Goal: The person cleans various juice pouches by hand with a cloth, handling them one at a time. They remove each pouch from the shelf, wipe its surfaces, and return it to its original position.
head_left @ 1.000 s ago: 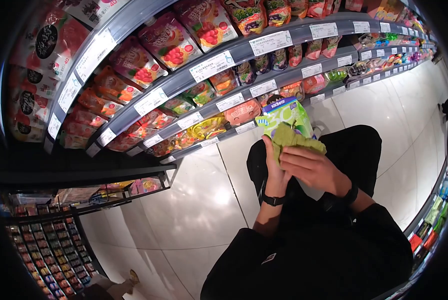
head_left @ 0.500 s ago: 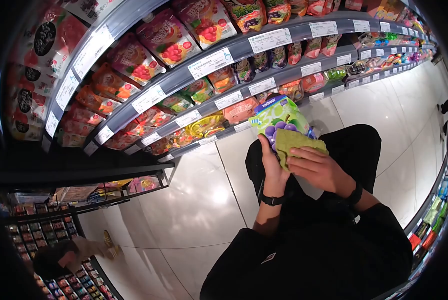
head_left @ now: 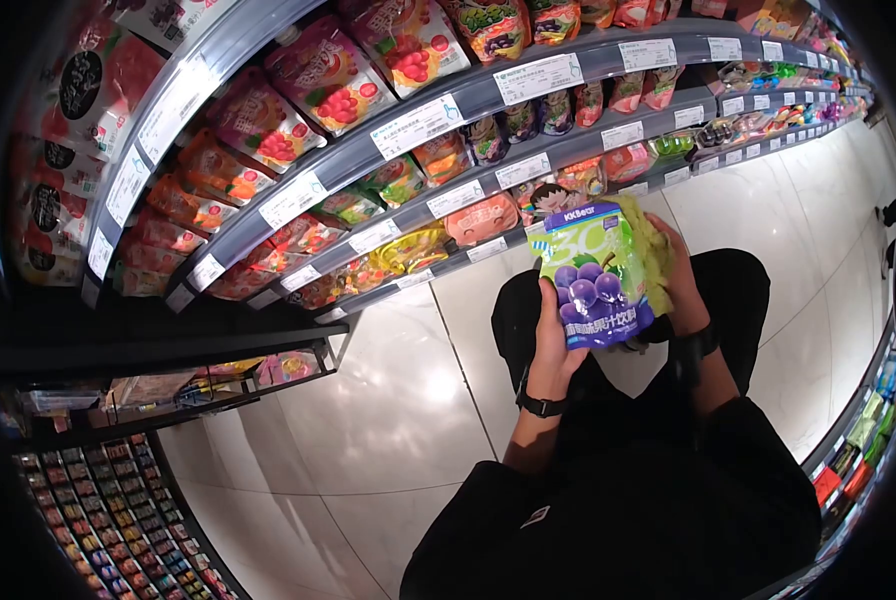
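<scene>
1. The person sits low, black-clad knees [head_left: 732, 292] bent, and the pouch [head_left: 596, 285] is held up over the lap, between the knees and the shelf [head_left: 448, 264].
2. Pale floor [head_left: 383, 390] runs wide to the person's left, as far as a black rack [head_left: 168, 352]; more of it spreads beyond the right knee, up to a row of packs [head_left: 856, 480] on the far side.
3. From here the pouch's top overlaps the lowest shelf edge; I can't tell how much gap lies between them.
4. The left hand [head_left: 551, 330] is clamped on the pouch's left edge, thumb on the front, its other fingers mostly hidden behind.
5. The right hand [head_left: 678, 275] grips a crumpled green cloth [head_left: 652, 262] at the pouch's right edge; how hard it presses, I can't see. The two hands are apart, with the pouch between them.
6. The pouch's long axis runs away from the body, its top toward the shelf and leaning slightly left, its base toward the lap. The printed front faces up at the wearer.
7. That front reads "KKBear" on a blue band, then a large pale number that looks like 30, then purple grapes, with "葡萄味果汁饮料" in white along the bottom.
8. White price tags [head_left: 417, 126] line the shelf edges; their small print is too fine to read.
</scene>
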### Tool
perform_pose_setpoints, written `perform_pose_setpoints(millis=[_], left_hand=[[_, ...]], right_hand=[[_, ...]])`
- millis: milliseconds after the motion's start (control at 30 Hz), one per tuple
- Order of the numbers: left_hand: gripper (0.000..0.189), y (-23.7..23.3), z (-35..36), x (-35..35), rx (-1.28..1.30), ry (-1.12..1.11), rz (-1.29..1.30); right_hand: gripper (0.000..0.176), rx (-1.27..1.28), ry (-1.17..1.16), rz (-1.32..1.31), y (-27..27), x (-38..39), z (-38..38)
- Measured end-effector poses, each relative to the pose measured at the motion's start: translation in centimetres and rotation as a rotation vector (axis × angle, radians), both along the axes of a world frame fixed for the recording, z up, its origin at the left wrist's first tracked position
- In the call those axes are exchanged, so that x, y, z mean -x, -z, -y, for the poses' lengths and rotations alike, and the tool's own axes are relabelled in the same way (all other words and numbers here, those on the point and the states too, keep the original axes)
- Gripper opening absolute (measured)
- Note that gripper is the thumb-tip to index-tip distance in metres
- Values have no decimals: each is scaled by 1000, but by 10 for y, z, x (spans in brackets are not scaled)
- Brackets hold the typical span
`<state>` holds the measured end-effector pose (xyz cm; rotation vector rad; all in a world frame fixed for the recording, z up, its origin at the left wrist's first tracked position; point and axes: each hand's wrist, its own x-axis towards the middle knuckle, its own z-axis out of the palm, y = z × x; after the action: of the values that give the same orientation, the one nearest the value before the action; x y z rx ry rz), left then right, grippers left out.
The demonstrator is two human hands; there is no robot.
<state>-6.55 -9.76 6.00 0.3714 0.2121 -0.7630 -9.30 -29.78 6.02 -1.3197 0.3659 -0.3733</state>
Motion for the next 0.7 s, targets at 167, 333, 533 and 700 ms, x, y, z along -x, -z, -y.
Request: perform_pose_setpoints(millis=[167, 333, 533, 700], left_hand=[[54, -9, 7, -5, -219, -57, 169], [32, 26, 17, -3, -970, -185, 687], [47, 46, 22, 12, -400, -201, 450], [66, 55, 18, 10, 225, -53, 205]], right_hand=[[44, -413, -27, -3, 57, 52, 2], [55, -654, -106, 77, 11, 48, -19], [52, 259, -299, -33, -60, 41, -90], [41, 863, -328, 150, -62, 27, -96]])
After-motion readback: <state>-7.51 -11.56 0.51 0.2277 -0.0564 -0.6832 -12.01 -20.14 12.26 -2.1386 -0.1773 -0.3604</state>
